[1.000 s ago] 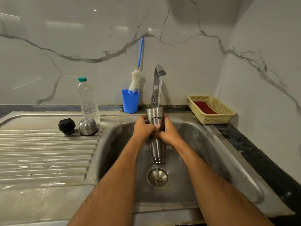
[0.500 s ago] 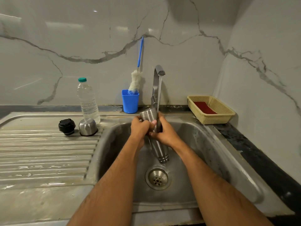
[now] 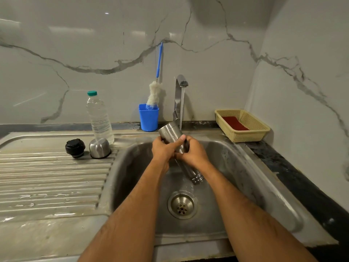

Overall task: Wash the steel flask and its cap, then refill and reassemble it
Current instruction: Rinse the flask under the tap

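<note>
The steel flask (image 3: 170, 134) is upside down and tilted over the sink (image 3: 236, 167), its base up to the left and its open mouth down to the right. My left hand (image 3: 162, 150) and my right hand (image 3: 192, 154) both grip its middle. Water runs from the tap (image 3: 179, 91) onto the flask and hands and spills toward the drain (image 3: 181, 206). On the draining board at the left stand the black inner cap (image 3: 75, 148) and the steel outer cap (image 3: 100, 148).
A plastic water bottle (image 3: 99, 118) with a green lid stands behind the caps. A blue cup (image 3: 148, 118) holding a bottle brush (image 3: 155, 91) sits beside the tap. A yellow basket (image 3: 243, 125) with a red pad is at the right, near the wall corner.
The flask has tipped from upright-inverted to slanted, its base swinging left and its mouth right. Both hands have kept hold of it and shifted slightly.
</note>
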